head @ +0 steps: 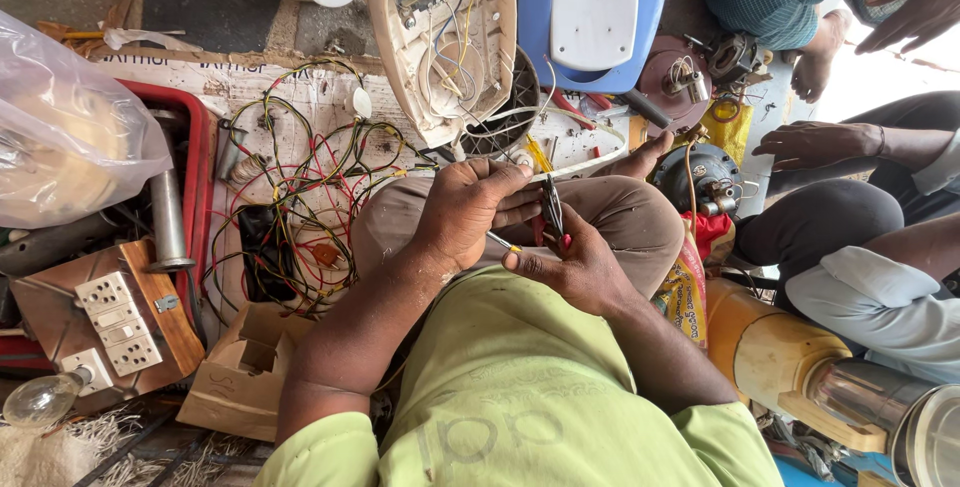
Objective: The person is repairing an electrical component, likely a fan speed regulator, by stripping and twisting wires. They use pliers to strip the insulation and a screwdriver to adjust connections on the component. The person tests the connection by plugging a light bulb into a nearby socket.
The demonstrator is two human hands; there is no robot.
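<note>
- The scene is lit by bright, even daylight.
- The upper right corner is blown out to white, so light is taken to enter from there.
- Only soft, short shadows are cast beneath the hands.
- Glare is seen on the clear plastic bag.
- Straight lines are bowed near the edges by a wide lens.
- Focus is held sharp throughout.

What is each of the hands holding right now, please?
Left hand: closed on a thin wire.
Right hand: closed on red-handled pliers.
</note>
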